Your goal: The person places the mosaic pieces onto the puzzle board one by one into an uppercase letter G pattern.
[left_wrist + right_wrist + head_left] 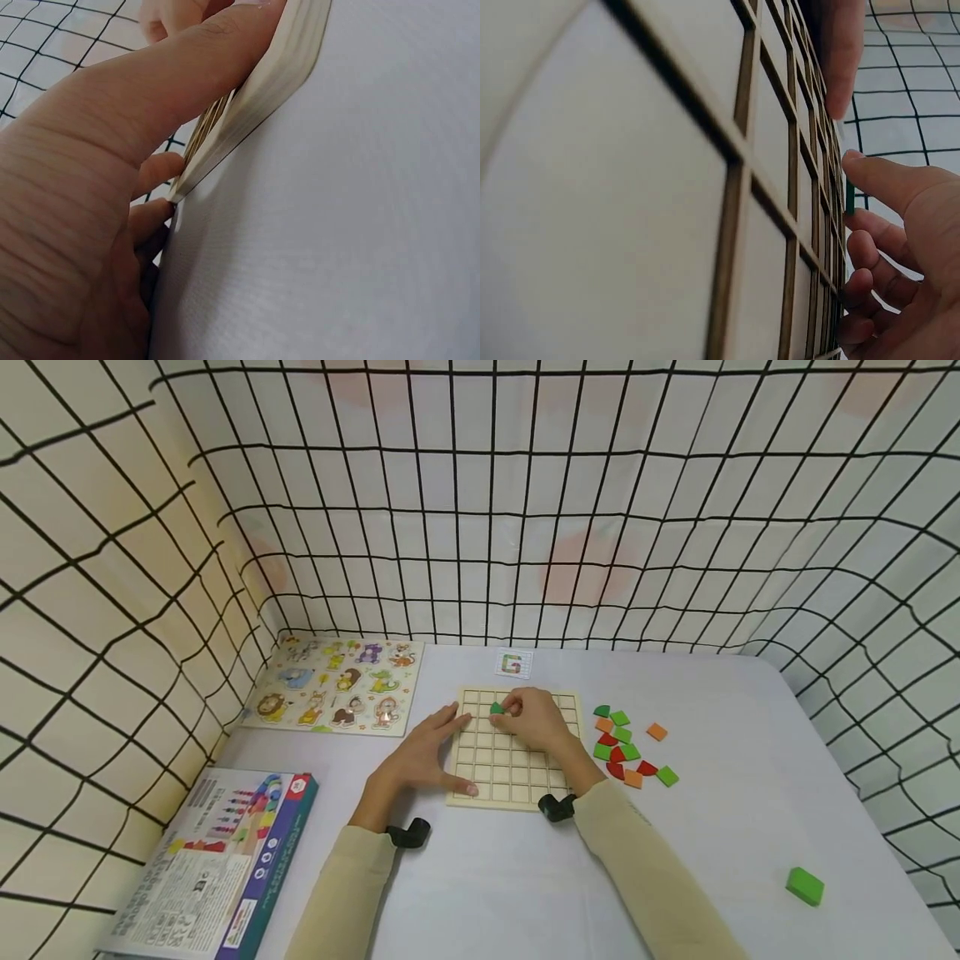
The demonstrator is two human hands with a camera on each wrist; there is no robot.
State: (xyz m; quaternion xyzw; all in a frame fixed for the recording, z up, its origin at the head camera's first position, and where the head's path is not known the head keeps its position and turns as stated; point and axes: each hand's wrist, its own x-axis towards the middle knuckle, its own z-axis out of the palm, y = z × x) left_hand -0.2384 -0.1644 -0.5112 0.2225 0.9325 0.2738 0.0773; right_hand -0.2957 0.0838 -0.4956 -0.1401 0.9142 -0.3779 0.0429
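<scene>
A wooden grid board (512, 773) lies on the table in the head view. My left hand (422, 753) spans its left side, fingertips on the edge and the thumb resting on the lower left corner; the left wrist view shows the thumb over the board's rim (259, 94). Above the board's upper rows, my right hand (537, 720) pinches a small green quarter-circle tile (497, 708) between thumb and fingertips. In the right wrist view the tile (850, 196) appears edge-on beside the grid. Whether it touches a cell, I cannot tell.
Right of the board lie several loose red, orange and green tiles (619, 736). A card with a coloured G (514, 663) sits behind it. An animal puzzle board (356, 685), a box (206, 860) and a green block (806, 887) lie farther out. Black netting (491, 510) surrounds the table.
</scene>
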